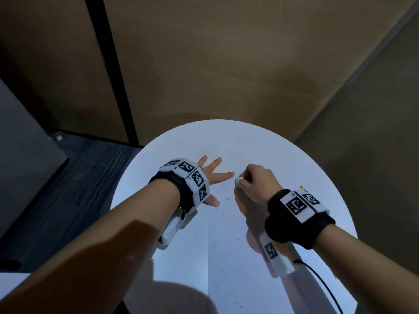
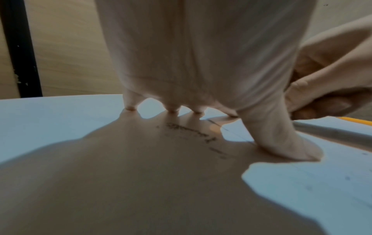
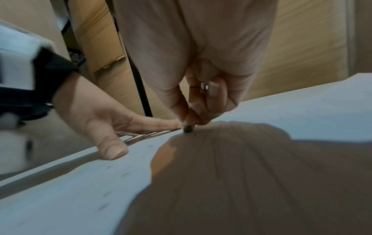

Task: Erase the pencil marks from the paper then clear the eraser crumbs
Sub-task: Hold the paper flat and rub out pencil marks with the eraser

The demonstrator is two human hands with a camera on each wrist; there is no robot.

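Rubbing is the step in hand, and short, light strokes would serve best. Nearest lies the paper (image 1: 226, 234), speckled with dark crumbs (image 1: 235, 245) on the round white table (image 1: 158, 143). Farther up, the right hand (image 1: 256, 182) pinches a small white eraser (image 1: 238, 181), its tip touching the sheet. Just beside it the left hand (image 1: 210, 175) lies flat, fingers (image 2: 281, 139) spread — pinning the paper down, so keep the pressure there. A yellow pencil (image 2: 358, 121) lies beyond the right hand — likely in the way of sweeping. Faint marks (image 2: 191, 132) remain beneath the left palm.
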